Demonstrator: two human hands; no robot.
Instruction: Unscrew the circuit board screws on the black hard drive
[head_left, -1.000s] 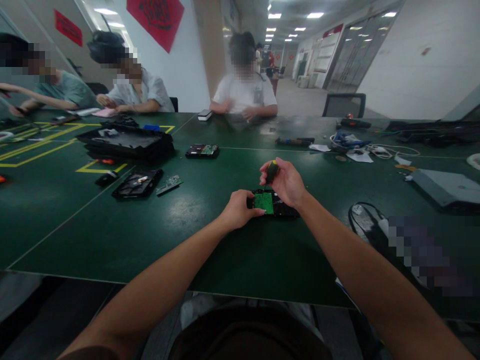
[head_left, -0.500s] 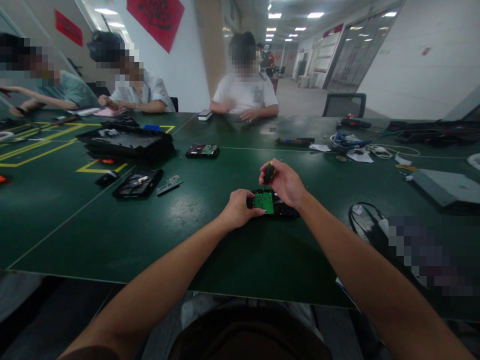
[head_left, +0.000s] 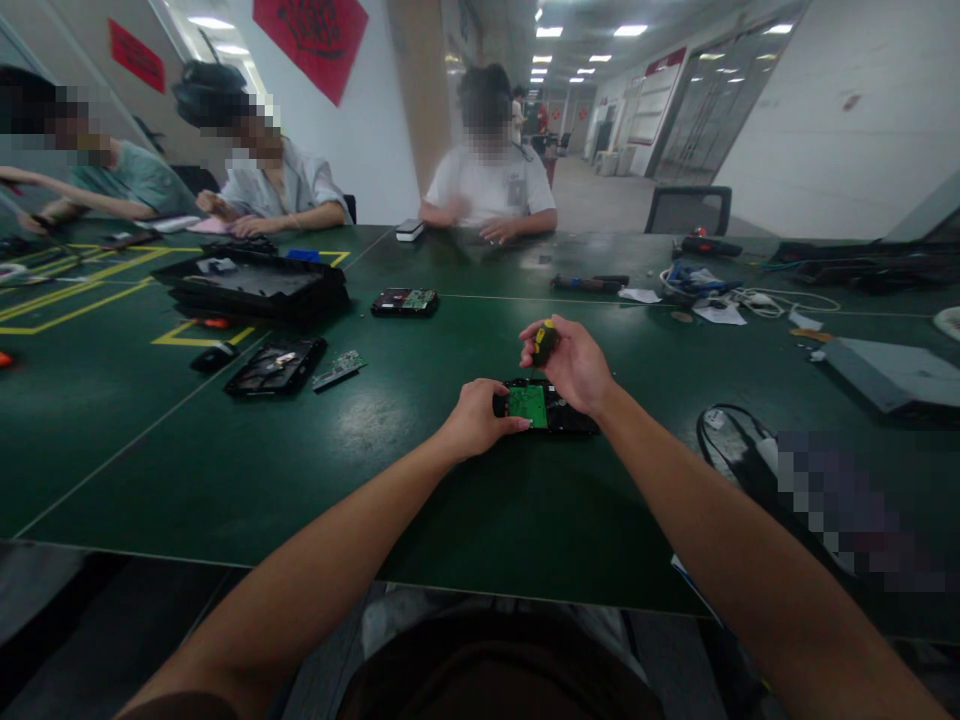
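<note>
Gripping a screwdriver with a thick yellow-and-black handle (head_left: 545, 344), the right hand (head_left: 574, 362) is pointing its thin shaft down toward a green rectangular circuit board (head_left: 526, 407); whether the tip is touching, I cannot tell. The left hand (head_left: 478, 418) is clasping the left end of a flat black rectangular device (head_left: 576, 418), its thumb pressing at the near edge. That device is lying on the dark green tabletop (head_left: 300, 500), with the circuit board covering its left part. Farther left, an open black shallow case (head_left: 275, 369) is lying just beside a narrow green electronic strip (head_left: 340, 370). Well apart on the right, a flat grey box (head_left: 892, 370) is resting. Across the table, a person in a white T-shirt (head_left: 487, 185) is sitting.
</note>
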